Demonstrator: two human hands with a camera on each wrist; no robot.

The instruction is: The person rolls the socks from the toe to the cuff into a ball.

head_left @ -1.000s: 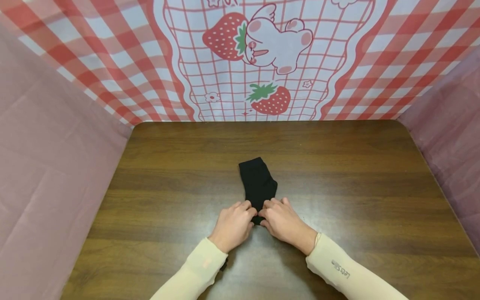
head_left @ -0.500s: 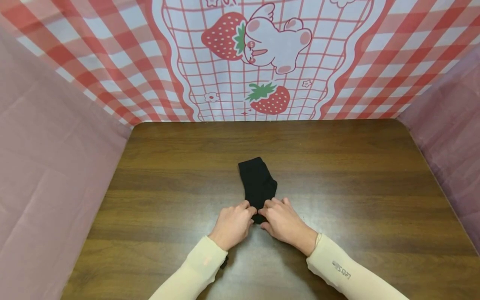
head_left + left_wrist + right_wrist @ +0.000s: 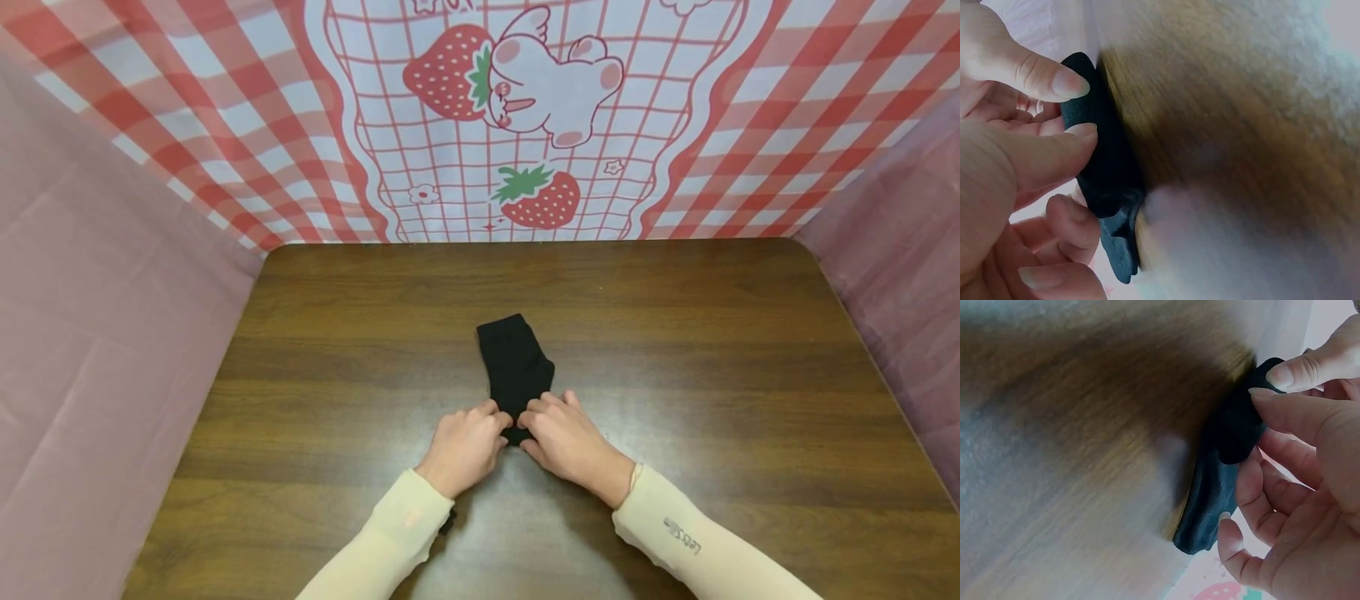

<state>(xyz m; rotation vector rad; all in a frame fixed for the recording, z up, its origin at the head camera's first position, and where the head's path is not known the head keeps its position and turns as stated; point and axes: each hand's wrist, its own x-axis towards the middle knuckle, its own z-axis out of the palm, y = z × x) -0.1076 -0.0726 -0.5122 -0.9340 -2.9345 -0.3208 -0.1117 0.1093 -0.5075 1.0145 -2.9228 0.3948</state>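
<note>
A black sock (image 3: 516, 358) lies on the wooden table, its cuff pointing away and its heel bulging to the right. My left hand (image 3: 465, 446) and right hand (image 3: 573, 446) pinch its near end side by side, thumbs on the near face and fingers curled over the top. In the left wrist view that end of the sock (image 3: 1100, 147) is turned up into a thick fold or roll, with a loose, wrinkled part below. From the right wrist, the folded sock (image 3: 1238, 422) shows under both thumbs. Fingertips behind the fabric are partly hidden.
The brown wooden table (image 3: 360, 333) ends at the back against a red-and-white checked cloth (image 3: 270, 100) printed with strawberries. Pink cloth (image 3: 97, 333) hangs at the left side and more pink cloth (image 3: 892, 275) at the right. A small dark item (image 3: 447, 523) shows under the left sleeve.
Both hands have moved very slightly forward, and the sock's near edge with them. The cuff and heel stay where they were. The hold on the sock looks the same.
</note>
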